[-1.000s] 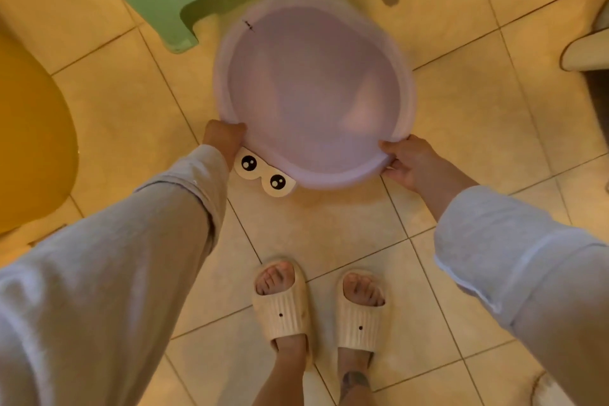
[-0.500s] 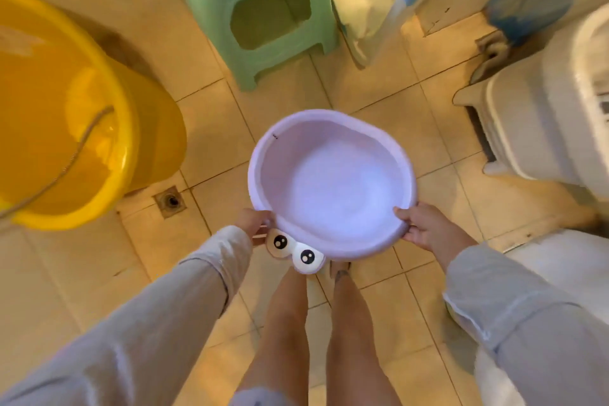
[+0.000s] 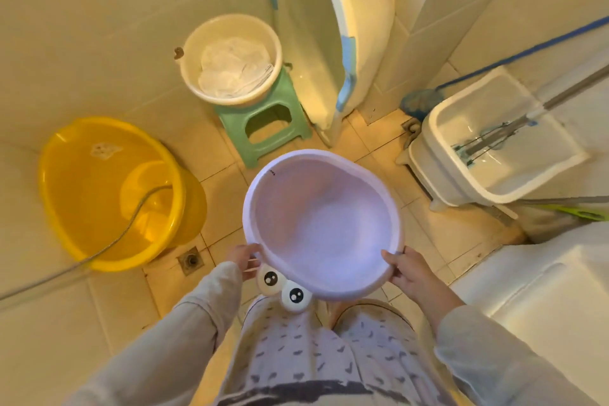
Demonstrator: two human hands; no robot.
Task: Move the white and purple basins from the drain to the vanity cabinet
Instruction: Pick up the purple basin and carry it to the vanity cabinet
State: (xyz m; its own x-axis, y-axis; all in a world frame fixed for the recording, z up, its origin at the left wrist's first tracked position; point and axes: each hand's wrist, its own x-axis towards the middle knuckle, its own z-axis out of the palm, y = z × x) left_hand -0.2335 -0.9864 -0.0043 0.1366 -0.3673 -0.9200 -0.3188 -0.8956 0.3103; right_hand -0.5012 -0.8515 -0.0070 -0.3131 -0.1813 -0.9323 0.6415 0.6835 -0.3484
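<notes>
I hold the purple basin (image 3: 324,224) in the air in front of my waist, tilted a little toward me, empty. A pair of cartoon eyes sticks out from its near rim. My left hand (image 3: 243,259) grips the near-left rim and my right hand (image 3: 403,269) grips the near-right rim. The floor drain (image 3: 190,260) lies on the tiles to the lower left of the basin. A white surface (image 3: 547,290), perhaps the vanity top, shows at the right edge. A second basin under the purple one cannot be made out.
A yellow tub (image 3: 108,188) with a hose in it stands at the left. A cream basin with white cloth (image 3: 230,59) rests on a green stool (image 3: 263,128). A white baby tub (image 3: 336,26) leans on the wall. A white mop sink (image 3: 494,142) sits at the right.
The basin has come up from near the floor to waist height with both hands on its rim. The view has risen, so the stool's basin, the yellow tub and the mop sink now show.
</notes>
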